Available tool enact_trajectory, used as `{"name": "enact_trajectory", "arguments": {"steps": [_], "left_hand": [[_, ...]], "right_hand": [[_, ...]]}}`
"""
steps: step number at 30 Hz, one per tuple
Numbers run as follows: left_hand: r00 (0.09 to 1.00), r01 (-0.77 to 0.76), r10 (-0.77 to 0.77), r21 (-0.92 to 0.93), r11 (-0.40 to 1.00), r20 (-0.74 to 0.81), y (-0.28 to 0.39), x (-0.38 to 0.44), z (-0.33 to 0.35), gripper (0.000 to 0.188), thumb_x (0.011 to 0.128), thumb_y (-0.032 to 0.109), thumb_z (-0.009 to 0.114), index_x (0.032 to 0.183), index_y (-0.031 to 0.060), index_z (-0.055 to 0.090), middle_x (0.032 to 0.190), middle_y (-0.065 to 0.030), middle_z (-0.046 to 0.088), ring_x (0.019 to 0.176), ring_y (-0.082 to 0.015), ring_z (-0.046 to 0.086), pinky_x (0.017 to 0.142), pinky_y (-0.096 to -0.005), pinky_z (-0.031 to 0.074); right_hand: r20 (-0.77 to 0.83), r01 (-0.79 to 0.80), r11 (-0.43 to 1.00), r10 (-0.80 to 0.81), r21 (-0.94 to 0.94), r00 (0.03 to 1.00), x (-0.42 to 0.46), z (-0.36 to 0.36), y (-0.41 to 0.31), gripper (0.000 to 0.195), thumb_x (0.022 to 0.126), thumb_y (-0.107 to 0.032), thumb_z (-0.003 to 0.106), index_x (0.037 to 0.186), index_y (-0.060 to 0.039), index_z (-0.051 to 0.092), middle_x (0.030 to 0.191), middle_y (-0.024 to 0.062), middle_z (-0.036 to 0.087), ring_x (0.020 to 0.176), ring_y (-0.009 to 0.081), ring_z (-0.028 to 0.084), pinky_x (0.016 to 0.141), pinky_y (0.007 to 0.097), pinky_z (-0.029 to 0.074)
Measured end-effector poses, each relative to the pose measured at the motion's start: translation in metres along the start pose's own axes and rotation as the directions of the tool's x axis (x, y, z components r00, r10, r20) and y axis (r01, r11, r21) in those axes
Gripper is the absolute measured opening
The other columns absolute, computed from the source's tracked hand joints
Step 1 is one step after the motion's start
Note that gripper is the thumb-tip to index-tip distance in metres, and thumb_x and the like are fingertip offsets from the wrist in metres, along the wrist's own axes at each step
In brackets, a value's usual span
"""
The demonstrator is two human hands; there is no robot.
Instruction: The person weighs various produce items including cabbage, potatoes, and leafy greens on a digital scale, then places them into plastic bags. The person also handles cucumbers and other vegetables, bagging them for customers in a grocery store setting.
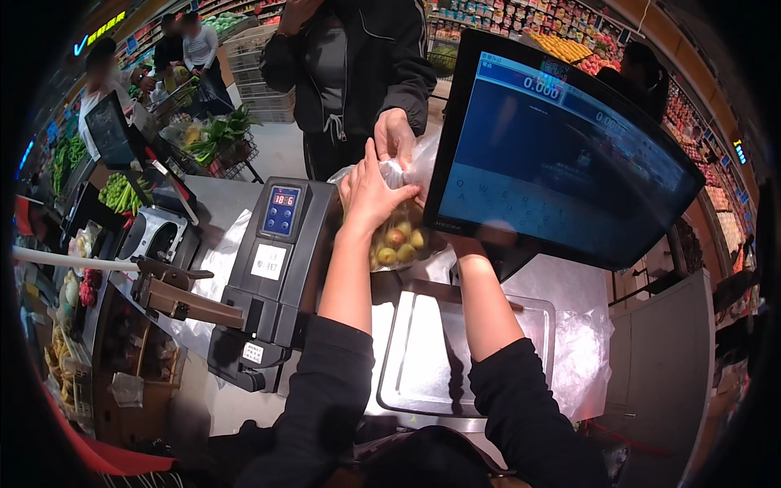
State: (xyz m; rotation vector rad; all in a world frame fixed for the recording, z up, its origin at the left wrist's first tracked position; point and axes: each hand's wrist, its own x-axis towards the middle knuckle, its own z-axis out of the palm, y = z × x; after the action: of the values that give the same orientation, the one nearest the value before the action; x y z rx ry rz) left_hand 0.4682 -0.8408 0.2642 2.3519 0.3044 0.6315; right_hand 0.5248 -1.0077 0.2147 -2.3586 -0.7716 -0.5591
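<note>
A clear plastic bag of round green-and-reddish fruit (399, 243) is held above the counter, between the black machine and the monitor. My left hand (370, 194) grips the bag's upper left side, fingers pointing away from me and thumb stretched to the right. My right hand (462, 241) reaches behind the monitor's lower left corner, which hides most of it; its grip cannot be seen. Across the counter, another person's hand (396, 137) touches the gathered top of the same bag. Below my forearms lies the metal weighing plate of a scale (427, 360), with nothing on it.
A scale monitor (567, 146) rises at the right. Left stands a black machine with a red digital display (280, 210), a brown lever arm (189, 299) beside it. Plastic film (579, 360) lies right of the plate. A loaded shopping cart (226, 149) and people are beyond.
</note>
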Motion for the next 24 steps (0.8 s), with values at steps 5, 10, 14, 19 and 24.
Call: {"name": "enact_trajectory", "arguments": {"steps": [5, 10, 14, 19, 24], "left_hand": [[0.999, 0.035, -0.034, 0.04, 0.999, -0.025, 0.023, -0.02, -0.002, 0.063, 0.068, 0.042, 0.078, 0.114, 0.0044, 0.057, 0.103, -0.0174, 0.067, 0.102, -0.0344, 0.06, 0.09, -0.0443, 0.04], [0.997, 0.006, -0.013, -0.088, 0.996, -0.08, 0.04, -0.066, -0.005, 0.046, 0.079, 0.027, 0.071, 0.115, 0.0043, 0.054, 0.095, -0.0222, 0.066, 0.089, -0.0418, 0.062, 0.074, -0.0464, 0.048], [0.994, -0.013, -0.009, -0.201, 0.98, -0.111, 0.057, -0.11, -0.006, 0.045, 0.082, 0.033, 0.069, 0.116, 0.008, 0.054, 0.091, -0.0213, 0.066, 0.085, -0.042, 0.063, 0.072, -0.0465, 0.048], [0.982, 0.124, -0.164, -0.338, 0.933, -0.093, 0.053, -0.195, -0.025, 0.027, 0.088, 0.024, 0.064, 0.103, 0.0025, 0.058, 0.083, -0.0182, 0.066, 0.078, -0.0343, 0.066, 0.067, -0.0384, 0.049], [0.93, 0.234, -0.331, -0.436, 0.869, -0.16, 0.061, -0.293, -0.066, 0.017, 0.092, 0.014, 0.059, 0.103, 0.0007, 0.055, 0.086, -0.0106, 0.064, 0.078, -0.0168, 0.06, 0.07, -0.0296, 0.047]], "right_hand": [[-0.108, 0.028, 0.923, 0.015, 0.383, 0.994, -0.018, 0.015, -0.012, 0.03, 0.093, -0.031, 0.056, 0.104, -0.0041, 0.061, 0.099, 0.0145, 0.063, 0.094, 0.0326, 0.059, 0.085, 0.0418, 0.045], [0.123, -0.213, 0.666, 0.18, 0.715, 0.976, -0.062, -0.027, -0.042, 0.026, 0.092, -0.022, 0.058, 0.101, 0.0015, 0.063, 0.098, 0.0133, 0.067, 0.087, 0.0251, 0.062, 0.08, 0.0336, 0.046], [0.281, -0.336, 0.634, 0.19, 0.696, 0.941, -0.09, -0.073, -0.053, 0.024, 0.093, -0.02, 0.059, 0.095, 0.0037, 0.063, 0.081, 0.003, 0.065, 0.076, 0.0065, 0.053, 0.069, 0.0275, 0.046], [0.524, -0.446, 0.553, 0.018, 0.704, 0.851, -0.141, -0.1, -0.066, 0.028, 0.094, -0.025, 0.058, 0.107, -0.0002, 0.063, 0.091, 0.0021, 0.066, 0.083, 0.0083, 0.055, 0.077, 0.027, 0.046], [0.511, -0.272, 0.54, -0.358, 0.796, 0.782, -0.175, -0.094, -0.093, 0.028, 0.083, -0.006, 0.052, 0.11, -0.0028, 0.06, 0.1, 0.0145, 0.064, 0.091, 0.0278, 0.062, 0.082, 0.0345, 0.047]]}}
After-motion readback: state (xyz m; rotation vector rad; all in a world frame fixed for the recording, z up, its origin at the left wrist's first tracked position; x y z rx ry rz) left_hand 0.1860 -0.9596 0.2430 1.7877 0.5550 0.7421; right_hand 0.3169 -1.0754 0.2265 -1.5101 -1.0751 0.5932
